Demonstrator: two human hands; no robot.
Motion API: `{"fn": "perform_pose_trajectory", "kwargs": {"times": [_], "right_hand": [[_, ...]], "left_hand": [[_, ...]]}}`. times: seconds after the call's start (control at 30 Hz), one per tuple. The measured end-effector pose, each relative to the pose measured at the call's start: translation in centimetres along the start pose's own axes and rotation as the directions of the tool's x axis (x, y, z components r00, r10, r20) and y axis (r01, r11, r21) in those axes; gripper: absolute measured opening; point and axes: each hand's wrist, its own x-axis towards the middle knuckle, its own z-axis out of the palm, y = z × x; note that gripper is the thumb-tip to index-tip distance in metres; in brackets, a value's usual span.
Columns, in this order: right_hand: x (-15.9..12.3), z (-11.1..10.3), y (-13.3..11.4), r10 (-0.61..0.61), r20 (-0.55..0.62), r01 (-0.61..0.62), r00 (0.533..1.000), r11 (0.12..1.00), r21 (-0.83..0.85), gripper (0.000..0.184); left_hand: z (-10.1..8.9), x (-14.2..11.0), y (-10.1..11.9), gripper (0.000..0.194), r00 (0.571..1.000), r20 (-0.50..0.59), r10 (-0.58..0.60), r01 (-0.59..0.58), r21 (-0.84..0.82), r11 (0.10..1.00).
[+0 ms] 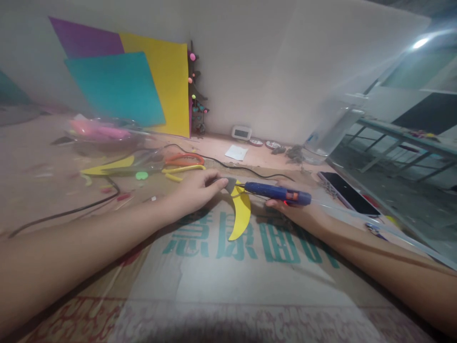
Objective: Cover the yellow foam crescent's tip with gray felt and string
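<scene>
Glue gun (277, 191) in your right hand (303, 212) lies nearly level across your view, its long axis running left to right and its nozzle pointing left, at the small gray piece (231, 185) your left hand (195, 191) pinches between its fingers. Your right fingers are curled around the gun. Just below the nozzle, the yellow crescent (243, 214) runs lengthwise toward you over the counter (214, 144), bowing right, tip pointing down-left.

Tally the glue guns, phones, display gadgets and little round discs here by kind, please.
Blue plastic glue gun: 1
Black-screened rectangular phone: 1
Small white plastic display gadget: 1
Pale round discs with reddish rims: 2
Total: 5
</scene>
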Motion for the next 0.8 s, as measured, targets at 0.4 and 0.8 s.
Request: {"fn": "perform_pose_trajectory", "kwargs": {"times": [0.4, 0.8], "right_hand": [[0.0, 0.0, 0.4, 0.014, -0.005, -0.014, 1.000, 0.997, -0.069, 0.029], [-0.2, 0.2, 1.0, 0.068, -0.014, -0.068, 0.998, 0.998, 0.018, 0.029]], "left_hand": [[0.0, 0.1, 0.1, 0.033, 1.000, 0.004, 0.002, -0.002, 0.022, 1.000], [0.0, 0.1, 0.1, 0.033, 1.000, -0.004, -0.008, 0.008, 0.028, 1.000]]}}
